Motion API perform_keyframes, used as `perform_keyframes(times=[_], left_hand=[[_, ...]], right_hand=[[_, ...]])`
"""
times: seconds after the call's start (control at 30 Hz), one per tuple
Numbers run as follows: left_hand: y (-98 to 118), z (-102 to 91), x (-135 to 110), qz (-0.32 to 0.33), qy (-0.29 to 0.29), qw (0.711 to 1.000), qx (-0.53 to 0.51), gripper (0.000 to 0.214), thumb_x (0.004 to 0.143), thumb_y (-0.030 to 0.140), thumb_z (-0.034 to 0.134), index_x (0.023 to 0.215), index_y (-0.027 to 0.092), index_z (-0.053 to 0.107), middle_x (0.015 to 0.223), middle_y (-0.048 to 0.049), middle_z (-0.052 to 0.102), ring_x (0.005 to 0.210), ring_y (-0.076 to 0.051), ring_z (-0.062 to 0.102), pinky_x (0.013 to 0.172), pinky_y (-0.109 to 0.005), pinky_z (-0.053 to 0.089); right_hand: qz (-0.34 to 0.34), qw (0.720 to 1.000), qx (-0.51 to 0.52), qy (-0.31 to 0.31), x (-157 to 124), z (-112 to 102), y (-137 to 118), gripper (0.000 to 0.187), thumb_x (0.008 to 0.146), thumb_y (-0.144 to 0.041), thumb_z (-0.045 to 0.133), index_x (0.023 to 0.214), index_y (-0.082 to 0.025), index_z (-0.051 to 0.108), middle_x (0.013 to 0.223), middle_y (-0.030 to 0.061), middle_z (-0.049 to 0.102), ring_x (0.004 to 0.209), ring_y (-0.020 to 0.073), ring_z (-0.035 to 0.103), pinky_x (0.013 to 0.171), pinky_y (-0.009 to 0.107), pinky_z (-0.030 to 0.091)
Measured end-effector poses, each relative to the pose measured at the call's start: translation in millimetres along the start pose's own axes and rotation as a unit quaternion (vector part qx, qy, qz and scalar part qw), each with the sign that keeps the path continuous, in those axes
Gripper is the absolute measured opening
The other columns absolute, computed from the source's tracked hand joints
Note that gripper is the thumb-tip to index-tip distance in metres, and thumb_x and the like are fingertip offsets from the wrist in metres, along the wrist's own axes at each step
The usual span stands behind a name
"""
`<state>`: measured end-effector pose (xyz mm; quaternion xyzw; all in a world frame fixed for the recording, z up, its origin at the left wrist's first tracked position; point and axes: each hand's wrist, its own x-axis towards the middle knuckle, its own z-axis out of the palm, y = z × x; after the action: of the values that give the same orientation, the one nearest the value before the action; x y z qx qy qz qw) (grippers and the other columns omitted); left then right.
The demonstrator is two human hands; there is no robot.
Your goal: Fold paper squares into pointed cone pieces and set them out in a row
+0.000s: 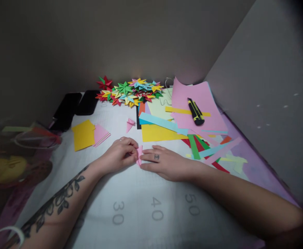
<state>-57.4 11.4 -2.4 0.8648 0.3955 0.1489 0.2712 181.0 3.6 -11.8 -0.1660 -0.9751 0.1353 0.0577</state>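
Observation:
A small folded piece of pink paper (140, 156) lies on the white mat between my two hands. My left hand (120, 153) is closed at its left edge, thumb and forefinger pinched together on it. From the other side my right hand (167, 163) rests flat, its fingers stretched out and their tips touching the paper. Just beyond my hands stands another folded pink piece (130, 125) with a pointed end. To the left are a stack of yellow paper squares (83, 135) and a few pink squares (101, 134). Part of the held paper is hidden by my fingers.
Several colourful folded paper stars (127, 91) are heaped against the wall. At the right, a utility knife (196, 111) lies on pink sheets (213, 121), near scattered paper strips (200, 150). Black phone-like objects (88, 102) sit at the back left. Printed numbers mark the mat (133, 197).

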Motion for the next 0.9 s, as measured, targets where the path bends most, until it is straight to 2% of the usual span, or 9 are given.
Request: perform_keyframes(times=[0.23,0.53,0.67,0.9], left_hand=[[4.2,4.3,1.9,-0.021,0.013,1.0,0.009,0.01,0.08,0.022,0.057,0.076,0.022,0.066,0.097,-0.0028,0.062,0.09,-0.019,0.054,0.085,-0.035,0.042],[8.5,5.3,4.0,-0.029,0.018,0.999,0.008,0.01,0.079,0.02,0.057,0.072,0.021,0.065,0.094,-0.0027,0.062,0.088,-0.018,0.055,0.082,-0.034,0.042],[9.1,4.9,4.7,-0.032,0.021,0.999,0.01,0.01,0.078,0.018,0.057,0.072,0.02,0.065,0.093,-0.003,0.063,0.087,-0.018,0.055,0.082,-0.034,0.042],[8.5,6.6,4.8,-0.035,0.026,0.999,0.013,0.009,0.076,0.019,0.058,0.069,0.02,0.064,0.093,-0.0031,0.064,0.086,-0.019,0.055,0.081,-0.035,0.043]], right_hand=[[0.001,0.999,0.006,-0.038,0.3,-4.1,-0.9,0.037,0.092,-0.014,0.042,0.124,-0.026,0.056,0.14,0.0095,0.048,0.13,0.027,0.04,0.102,0.049,0.031],[0.021,0.998,0.016,-0.053,1.0,-2.1,-1.6,0.041,0.094,-0.014,0.037,0.131,-0.026,0.05,0.138,0.0073,0.05,0.132,0.025,0.038,0.105,0.048,0.03],[0.015,0.999,0.013,-0.046,-0.1,0.3,-0.8,0.042,0.093,-0.013,0.038,0.13,-0.027,0.051,0.139,0.0083,0.049,0.132,0.0273,0.038,0.104,0.05,0.03],[0.024,0.998,0.014,-0.061,-0.4,-1.9,-1.1,0.043,0.093,-0.014,0.04,0.131,-0.03,0.05,0.14,0.0068,0.048,0.133,0.0249,0.036,0.105,0.048,0.029]])
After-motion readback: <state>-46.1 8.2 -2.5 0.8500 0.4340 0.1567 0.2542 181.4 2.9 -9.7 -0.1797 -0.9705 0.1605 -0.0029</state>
